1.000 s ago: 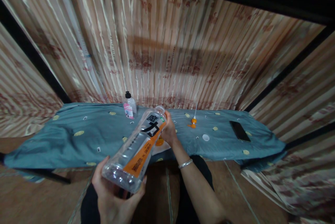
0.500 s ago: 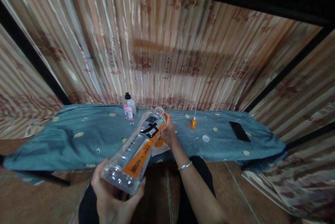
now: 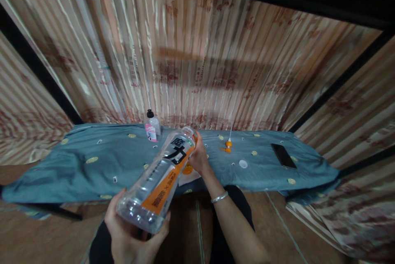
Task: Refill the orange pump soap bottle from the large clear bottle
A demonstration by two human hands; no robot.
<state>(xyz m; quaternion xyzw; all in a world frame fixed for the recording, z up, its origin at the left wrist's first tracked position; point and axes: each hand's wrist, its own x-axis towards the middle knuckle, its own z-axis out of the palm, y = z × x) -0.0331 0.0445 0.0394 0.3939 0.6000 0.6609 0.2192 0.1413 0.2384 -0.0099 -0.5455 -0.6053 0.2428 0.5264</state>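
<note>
Curtains (image 3: 197, 70) are hanging behind a cloth-covered counter (image 3: 92, 140). Left hand (image 3: 134, 239) and right hand (image 3: 199, 158) are clasping a tilted bottle (image 3: 157, 179) near the front edge, partly hiding an orange item (image 3: 187, 169), hard to identify. Phone (image 3: 283, 156) and pump (image 3: 228, 144) are resting rightward.

On the cloth (image 3: 77, 173), left to right: squeeze bottle (image 3: 151, 130), pump head (image 3: 228, 144), disc (image 3: 243, 164) (nearer the front than the pump head), smartphone (image 3: 283, 156). Curtain (image 3: 197, 42) behind; drink bottle (image 3: 157, 181) between left hand (image 3: 134, 241) and right hand (image 3: 199, 156).
</note>
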